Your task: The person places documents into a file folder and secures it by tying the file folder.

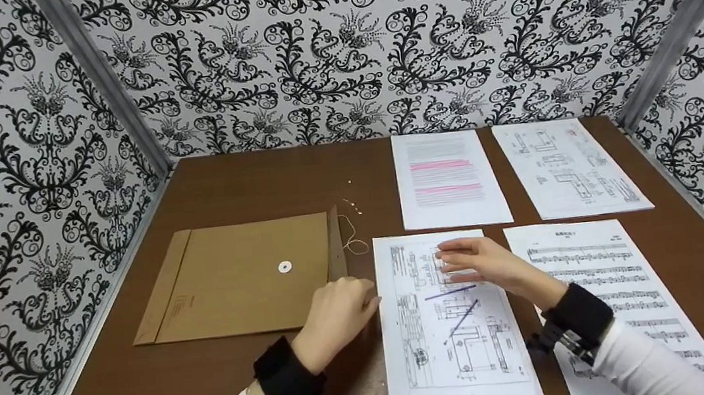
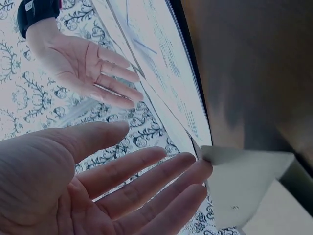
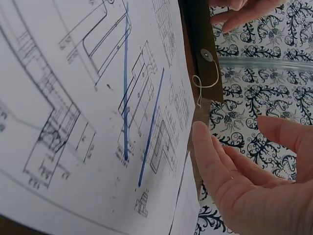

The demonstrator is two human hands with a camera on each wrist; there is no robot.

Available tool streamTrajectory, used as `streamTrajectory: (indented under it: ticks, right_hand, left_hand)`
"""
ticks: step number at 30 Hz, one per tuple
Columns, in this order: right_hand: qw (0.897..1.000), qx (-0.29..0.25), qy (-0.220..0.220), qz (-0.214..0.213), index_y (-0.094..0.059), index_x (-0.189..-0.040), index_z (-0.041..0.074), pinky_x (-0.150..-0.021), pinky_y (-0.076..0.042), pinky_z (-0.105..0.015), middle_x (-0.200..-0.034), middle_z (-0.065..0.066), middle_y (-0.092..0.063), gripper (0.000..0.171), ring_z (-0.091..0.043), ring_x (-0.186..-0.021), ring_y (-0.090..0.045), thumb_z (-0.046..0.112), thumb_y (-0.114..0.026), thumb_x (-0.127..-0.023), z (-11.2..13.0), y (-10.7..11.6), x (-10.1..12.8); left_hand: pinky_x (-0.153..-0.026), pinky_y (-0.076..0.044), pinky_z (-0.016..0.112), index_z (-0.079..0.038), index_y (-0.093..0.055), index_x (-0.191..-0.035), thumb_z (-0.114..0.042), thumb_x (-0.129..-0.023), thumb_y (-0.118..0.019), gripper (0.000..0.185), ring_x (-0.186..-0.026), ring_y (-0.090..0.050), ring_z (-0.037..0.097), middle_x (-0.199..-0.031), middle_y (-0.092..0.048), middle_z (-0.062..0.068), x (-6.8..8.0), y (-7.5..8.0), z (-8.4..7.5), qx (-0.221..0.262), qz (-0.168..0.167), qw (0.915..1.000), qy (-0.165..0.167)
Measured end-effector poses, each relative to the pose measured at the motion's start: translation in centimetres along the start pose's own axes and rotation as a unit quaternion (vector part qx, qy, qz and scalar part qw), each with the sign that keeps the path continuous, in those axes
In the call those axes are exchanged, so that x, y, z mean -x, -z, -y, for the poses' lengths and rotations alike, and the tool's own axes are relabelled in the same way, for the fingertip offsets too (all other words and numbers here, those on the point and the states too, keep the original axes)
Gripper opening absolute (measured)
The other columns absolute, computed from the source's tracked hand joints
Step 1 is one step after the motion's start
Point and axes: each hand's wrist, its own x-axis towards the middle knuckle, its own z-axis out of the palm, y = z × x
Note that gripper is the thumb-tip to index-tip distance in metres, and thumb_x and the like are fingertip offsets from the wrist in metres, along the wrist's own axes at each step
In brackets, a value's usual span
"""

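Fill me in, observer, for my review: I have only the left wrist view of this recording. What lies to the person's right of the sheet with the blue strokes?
Observer: In the head view, a page of printed music lies to the right of that drawing sheet.
Operator: And at the far side of the table?
Observer: Two more sheets lie there; the left one, a text page, has pink marks across some lines.
Operator: What about the brown envelope, which I see only in part?
Observer: Its upper face carries a round white button, nearer the flap end by the left hand.
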Motion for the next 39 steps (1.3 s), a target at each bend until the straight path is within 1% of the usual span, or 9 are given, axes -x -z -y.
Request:
streamTrajectory:
  ticks: [3, 5, 9, 15, 18, 22, 28, 34, 39]
  right_hand:
    - [1.0, 0.0, 0.0, -0.006, -0.029, -0.154, -0.014, -0.112, -0.051, -0.04, -0.158, -0.035, -0.036, 0.068, -0.043, -0.139, -0.053, 0.026, -0.056, -0.106, -0.3, 0.8, 0.8]
    - [1.0, 0.006, 0.002, -0.009, -0.028, -0.153, -0.015, -0.111, -0.052, -0.039, -0.158, -0.036, -0.035, 0.069, -0.042, -0.139, -0.054, 0.027, -0.055, -0.106, -0.4, 1.2, 1.4]
    - [1.0, 0.012, -0.001, -0.018, -0.026, -0.154, -0.015, -0.109, -0.053, -0.034, -0.159, -0.036, -0.034, 0.07, -0.039, -0.138, -0.055, 0.027, -0.055, -0.106, -0.7, 2.2, 2.5]
    - [0.999, 0.03, -0.007, -0.011, -0.022, -0.155, -0.016, -0.112, -0.051, -0.038, -0.16, -0.039, -0.029, 0.072, -0.046, -0.143, -0.047, 0.025, -0.055, -0.106, -1.2, 3.3, 4.0]
    - [0.999, 0.03, -0.015, -0.011, -0.02, -0.156, -0.016, -0.114, -0.049, -0.042, -0.161, -0.039, -0.025, 0.073, -0.051, -0.146, -0.04, 0.024, -0.055, -0.106, -1.6, 3.6, 4.5]
    - [0.999, 0.028, -0.031, -0.02, -0.018, -0.156, -0.015, -0.114, -0.049, -0.042, -0.162, -0.039, -0.022, 0.073, -0.052, -0.148, -0.036, 0.023, -0.055, -0.106, -2.0, 3.9, 5.2]
    - [0.999, 0.031, -0.042, -0.013, -0.017, -0.156, -0.015, -0.113, -0.05, -0.04, -0.162, -0.038, -0.025, 0.076, -0.051, -0.149, -0.034, 0.026, -0.055, -0.106, -2.6, 4.4, 6.0]
    - [0.999, 0.016, -0.045, -0.006, -0.016, -0.155, -0.017, -0.111, -0.052, -0.039, -0.16, -0.04, -0.026, 0.076, -0.052, -0.148, -0.036, 0.025, -0.055, -0.106, -3.1, 4.6, 6.3]
    - [0.999, -0.001, -0.045, -0.004, -0.014, -0.155, -0.018, -0.111, -0.051, -0.039, -0.16, -0.041, -0.024, 0.076, -0.047, -0.146, -0.042, 0.023, -0.055, -0.106, -3.3, 4.6, 6.3]
  left_hand:
    - [-0.046, -0.03, 0.024, -0.015, -0.047, -0.059, -0.02, -0.087, -0.079, 0.043, -0.054, -0.049, 0.009, -0.055, -0.038, -0.008, 0.1, -0.1, -0.5, -0.004, -0.004, 0.9999, -0.016]
    - [-0.046, -0.033, 0.025, -0.014, -0.054, -0.062, -0.021, -0.086, -0.079, 0.036, -0.055, -0.055, 0.012, -0.056, -0.047, -0.006, 0.2, -0.3, -0.8, -0.001, 0.002, 0.9997, -0.024]
    - [-0.049, -0.045, 0.03, -0.011, -0.074, -0.083, -0.023, -0.088, -0.077, 0.013, -0.068, -0.07, 0.022, -0.073, -0.07, 0.004, 0.3, -0.6, -1.1, 0.01, 0.04, 0.9986, -0.032]
    - [-0.064, -0.058, 0.036, -0.009, -0.076, -0.106, -0.03, -0.088, -0.079, 0.028, -0.085, -0.073, 0.024, -0.1, -0.077, 0.006, 0.5, -1.2, -1.4, 0.005, 0.094, 0.9945, -0.046]
    - [-0.078, -0.063, 0.04, -0.008, -0.072, -0.119, -0.037, -0.087, -0.081, 0.044, -0.102, -0.073, 0.028, -0.119, -0.074, 0.01, 0.7, -1.5, -1.6, -0.015, 0.124, 0.9911, -0.045]
    - [-0.094, -0.061, 0.044, -0.007, -0.064, -0.132, -0.046, -0.084, -0.082, 0.065, -0.123, -0.066, 0.033, -0.137, -0.066, 0.015, 1.0, -1.6, -1.6, -0.026, 0.169, 0.9846, -0.036]
    - [-0.105, -0.055, 0.047, -0.005, -0.057, -0.143, -0.051, -0.08, -0.083, 0.082, -0.138, -0.057, 0.035, -0.152, -0.054, 0.02, 1.3, -2.0, -1.2, -0.021, 0.217, 0.9753, -0.032]
    - [-0.108, -0.053, 0.047, -0.005, -0.055, -0.145, -0.054, -0.078, -0.083, 0.088, -0.139, -0.056, 0.037, -0.154, -0.05, 0.023, 1.4, -2.2, -0.7, -0.037, 0.221, 0.9734, -0.048]
    - [-0.11, -0.052, 0.047, -0.005, -0.055, -0.146, -0.054, -0.078, -0.083, 0.089, -0.142, -0.053, 0.037, -0.156, -0.049, 0.023, 1.5, -2.3, -0.8, -0.03, 0.229, 0.9723, -0.039]
